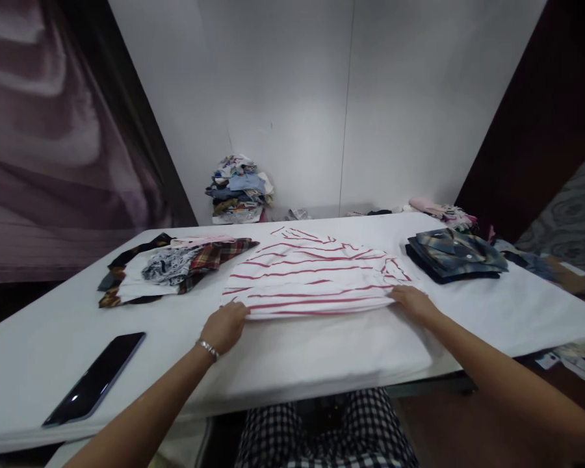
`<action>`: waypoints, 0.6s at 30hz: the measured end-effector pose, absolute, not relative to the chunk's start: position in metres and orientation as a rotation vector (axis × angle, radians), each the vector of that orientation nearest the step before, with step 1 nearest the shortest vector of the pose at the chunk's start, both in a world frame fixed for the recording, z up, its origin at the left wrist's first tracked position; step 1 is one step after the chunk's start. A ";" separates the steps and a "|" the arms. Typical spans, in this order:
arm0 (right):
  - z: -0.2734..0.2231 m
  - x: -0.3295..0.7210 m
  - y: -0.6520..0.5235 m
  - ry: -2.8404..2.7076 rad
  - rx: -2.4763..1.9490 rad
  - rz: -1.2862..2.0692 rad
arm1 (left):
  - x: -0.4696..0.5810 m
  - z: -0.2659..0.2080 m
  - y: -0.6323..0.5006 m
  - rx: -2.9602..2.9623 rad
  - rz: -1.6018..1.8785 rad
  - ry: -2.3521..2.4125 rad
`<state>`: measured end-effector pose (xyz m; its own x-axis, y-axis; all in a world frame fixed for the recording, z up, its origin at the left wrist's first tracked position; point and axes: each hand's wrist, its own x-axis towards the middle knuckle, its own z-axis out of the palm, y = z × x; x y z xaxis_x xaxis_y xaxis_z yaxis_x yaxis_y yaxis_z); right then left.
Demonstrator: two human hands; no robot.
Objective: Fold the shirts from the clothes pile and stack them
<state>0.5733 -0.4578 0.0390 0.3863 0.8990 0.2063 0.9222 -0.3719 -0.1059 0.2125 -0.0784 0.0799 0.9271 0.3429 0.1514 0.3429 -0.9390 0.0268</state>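
A white shirt with red stripes (312, 273) lies spread on the white-covered table, its near edge running straight between my hands. My left hand (225, 325), with a silver bracelet at the wrist, grips the near left corner. At the near right corner my right hand (412, 302) has its fingers closed on the fabric. The cloth between them looks drawn taut, and some creases show toward the far side. Fingertips of both hands are partly hidden by the cloth.
A heap of mixed garments (170, 263) lies to the left, and folded dark clothes (455, 252) are stacked to the right. A black phone (97, 377) rests near the table's (185, 390) front left. Behind, a taller clothes pile (238, 188) stands by the wall.
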 end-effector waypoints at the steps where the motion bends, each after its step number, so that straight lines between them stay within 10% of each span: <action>1: 0.036 0.568 -0.464 -1.625 -2.431 -0.170 | 0.205 0.075 -0.083 -3.099 -0.210 -0.524; 18: 0.058 0.592 -0.425 -1.169 -2.403 0.183 | 0.238 0.057 -0.075 -3.248 -0.483 -0.394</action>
<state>0.5921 -0.4253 0.0583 0.6301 0.7725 0.0787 0.7115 -0.5338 -0.4571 0.2378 -0.0751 0.0574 0.9294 0.2567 0.2651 0.2084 -0.9580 0.1967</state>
